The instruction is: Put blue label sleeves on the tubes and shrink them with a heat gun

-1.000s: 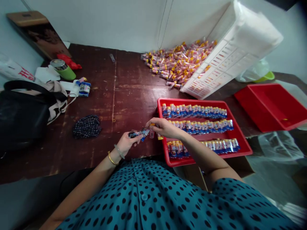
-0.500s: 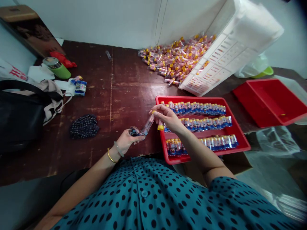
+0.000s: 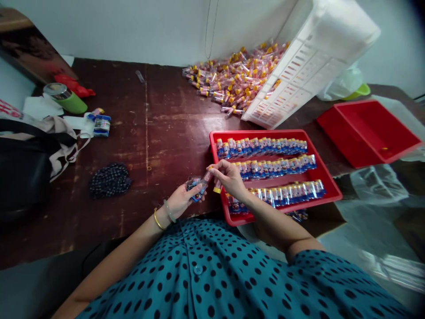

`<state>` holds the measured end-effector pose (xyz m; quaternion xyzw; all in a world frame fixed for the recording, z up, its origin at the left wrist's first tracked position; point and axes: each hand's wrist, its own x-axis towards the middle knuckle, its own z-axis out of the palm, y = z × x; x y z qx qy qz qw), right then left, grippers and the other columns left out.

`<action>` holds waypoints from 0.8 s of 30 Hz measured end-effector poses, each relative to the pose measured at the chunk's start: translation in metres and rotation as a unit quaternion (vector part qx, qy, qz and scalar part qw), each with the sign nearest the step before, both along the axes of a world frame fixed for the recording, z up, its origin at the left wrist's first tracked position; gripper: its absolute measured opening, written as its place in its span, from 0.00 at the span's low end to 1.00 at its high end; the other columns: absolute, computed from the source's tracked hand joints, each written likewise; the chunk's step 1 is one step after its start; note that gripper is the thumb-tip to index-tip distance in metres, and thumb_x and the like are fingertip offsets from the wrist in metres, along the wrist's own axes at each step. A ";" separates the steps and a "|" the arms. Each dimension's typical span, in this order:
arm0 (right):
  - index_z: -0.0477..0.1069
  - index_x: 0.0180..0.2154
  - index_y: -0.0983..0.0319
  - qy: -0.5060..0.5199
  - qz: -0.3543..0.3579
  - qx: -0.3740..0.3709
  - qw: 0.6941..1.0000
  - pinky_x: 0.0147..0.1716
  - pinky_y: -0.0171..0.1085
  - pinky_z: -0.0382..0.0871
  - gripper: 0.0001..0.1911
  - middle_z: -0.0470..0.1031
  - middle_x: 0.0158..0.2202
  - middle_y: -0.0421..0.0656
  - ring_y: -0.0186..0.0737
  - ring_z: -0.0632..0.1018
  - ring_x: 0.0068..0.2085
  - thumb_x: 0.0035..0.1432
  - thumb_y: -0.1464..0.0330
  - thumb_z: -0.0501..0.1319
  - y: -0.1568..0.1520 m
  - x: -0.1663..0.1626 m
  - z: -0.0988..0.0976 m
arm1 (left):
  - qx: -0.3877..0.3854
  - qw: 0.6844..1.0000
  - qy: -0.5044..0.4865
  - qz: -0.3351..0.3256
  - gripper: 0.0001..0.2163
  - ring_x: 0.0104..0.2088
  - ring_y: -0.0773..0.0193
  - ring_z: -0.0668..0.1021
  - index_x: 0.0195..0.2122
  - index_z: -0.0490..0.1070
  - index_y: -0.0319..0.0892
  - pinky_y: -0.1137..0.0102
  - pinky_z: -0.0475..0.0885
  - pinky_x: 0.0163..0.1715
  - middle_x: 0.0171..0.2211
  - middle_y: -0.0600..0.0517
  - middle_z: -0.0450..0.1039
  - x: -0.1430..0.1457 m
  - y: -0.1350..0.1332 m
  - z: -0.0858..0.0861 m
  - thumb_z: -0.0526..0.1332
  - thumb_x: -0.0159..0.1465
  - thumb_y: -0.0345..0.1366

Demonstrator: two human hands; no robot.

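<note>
Tube [image 3: 207, 176] now lower, between hands [image 3: 179, 200] [image 3: 232, 178]

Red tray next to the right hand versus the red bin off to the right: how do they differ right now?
Contents: the red tray holds three rows of packs; the red bin shows a small yellow piece inside.
Place: the tray lies beside the right hand, while the bin is farther right.
View: the bin shows a broad outer wall; the tray shows mostly its rim and inside.
Both are red and open.
</note>
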<state>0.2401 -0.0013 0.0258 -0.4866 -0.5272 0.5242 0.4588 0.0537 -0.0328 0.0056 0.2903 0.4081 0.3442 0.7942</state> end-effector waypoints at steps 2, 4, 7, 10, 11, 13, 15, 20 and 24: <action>0.68 0.30 0.61 0.014 -0.003 -0.015 1.000 0.23 0.31 0.69 0.18 0.79 0.36 0.43 0.31 0.74 0.26 0.54 0.54 0.66 -0.007 0.000 0.001 | -0.036 0.998 -0.040 -0.018 0.18 0.30 0.65 0.77 0.40 0.75 0.37 0.70 0.71 0.33 0.31 0.49 0.76 0.001 0.001 0.002 0.73 0.53 0.42; 0.69 0.31 0.61 0.025 0.013 -0.025 0.999 0.23 0.32 0.70 0.18 0.79 0.37 0.44 0.32 0.75 0.27 0.54 0.54 0.66 -0.017 0.000 0.003 | -0.062 0.995 -0.072 -0.027 0.17 0.31 0.64 0.77 0.39 0.76 0.38 0.70 0.72 0.33 0.31 0.49 0.77 0.003 0.000 0.004 0.73 0.52 0.42; 0.69 0.33 0.60 0.055 0.080 -0.062 0.993 0.20 0.32 0.71 0.16 0.78 0.31 0.41 0.34 0.76 0.24 0.55 0.54 0.66 -0.031 -0.002 0.006 | -0.072 0.992 -0.100 -0.035 0.15 0.30 0.65 0.77 0.36 0.77 0.39 0.70 0.72 0.32 0.30 0.49 0.76 0.005 -0.001 0.008 0.72 0.54 0.44; 0.68 0.33 0.59 0.079 0.093 -0.077 0.990 0.20 0.33 0.72 0.16 0.78 0.32 0.41 0.36 0.78 0.26 0.56 0.55 0.66 -0.039 -0.002 0.010 | -0.050 0.994 -0.089 -0.039 0.16 0.30 0.65 0.77 0.36 0.77 0.39 0.69 0.72 0.34 0.30 0.50 0.76 0.004 -0.002 0.013 0.71 0.54 0.46; 0.69 0.32 0.60 0.076 0.075 -0.069 0.992 0.21 0.33 0.72 0.15 0.79 0.35 0.41 0.36 0.78 0.27 0.56 0.55 0.66 -0.040 -0.001 0.011 | -0.039 0.995 -0.076 -0.041 0.16 0.30 0.65 0.77 0.36 0.77 0.39 0.69 0.72 0.35 0.31 0.50 0.77 0.002 -0.002 0.015 0.71 0.54 0.45; 0.70 0.32 0.60 0.061 0.039 -0.039 0.997 0.27 0.34 0.74 0.14 0.79 0.39 0.43 0.36 0.79 0.32 0.56 0.56 0.66 -0.040 0.001 0.011 | -0.021 0.997 -0.050 -0.049 0.14 0.31 0.65 0.77 0.36 0.78 0.39 0.69 0.72 0.37 0.32 0.51 0.77 -0.001 -0.002 0.018 0.73 0.52 0.42; 0.71 0.35 0.60 0.054 0.033 -0.019 0.998 0.34 0.35 0.76 0.14 0.79 0.40 0.43 0.38 0.80 0.37 0.55 0.57 0.67 -0.042 0.003 0.009 | -0.007 0.999 -0.031 -0.043 0.13 0.33 0.65 0.77 0.36 0.78 0.39 0.69 0.72 0.38 0.33 0.51 0.78 -0.002 -0.002 0.021 0.74 0.51 0.38; 0.72 0.42 0.59 0.044 0.037 -0.014 0.998 0.36 0.37 0.75 0.16 0.79 0.39 0.42 0.39 0.80 0.37 0.53 0.61 0.70 -0.050 0.003 -0.001 | 0.019 1.000 0.004 0.019 0.13 0.36 0.65 0.77 0.36 0.79 0.40 0.69 0.71 0.41 0.35 0.52 0.79 0.008 -0.007 0.021 0.74 0.51 0.37; 0.71 0.41 0.59 0.045 0.031 -0.025 0.998 0.37 0.38 0.76 0.15 0.78 0.38 0.42 0.40 0.79 0.38 0.54 0.60 0.69 -0.051 0.006 -0.003 | 0.033 0.999 0.021 0.011 0.13 0.37 0.64 0.77 0.37 0.79 0.40 0.69 0.71 0.41 0.35 0.51 0.79 0.013 -0.006 0.020 0.73 0.51 0.38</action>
